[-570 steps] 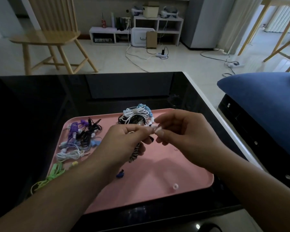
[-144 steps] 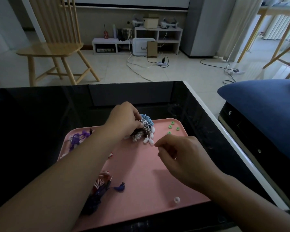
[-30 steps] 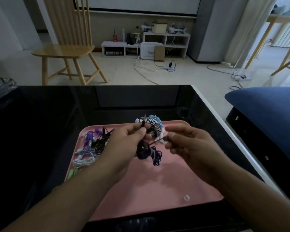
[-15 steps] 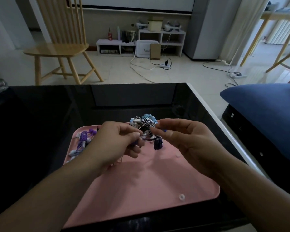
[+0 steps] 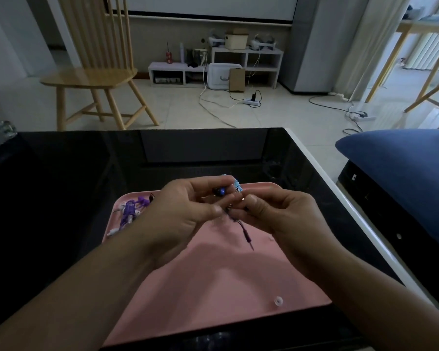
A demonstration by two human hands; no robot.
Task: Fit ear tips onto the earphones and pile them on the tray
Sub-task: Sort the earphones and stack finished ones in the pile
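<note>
Jack plug (image 5: 249, 238) now dangling free, both hands' fingers pinching dark earphone (image 5: 221, 191), seemingly hiding pile on tray (image 5: 238, 279).

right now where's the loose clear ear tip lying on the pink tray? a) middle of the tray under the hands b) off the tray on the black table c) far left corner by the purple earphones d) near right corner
d: the clear ear tip lies alone on the pink tray near its near right corner, well apart from the purple earphones at the far left.
</note>
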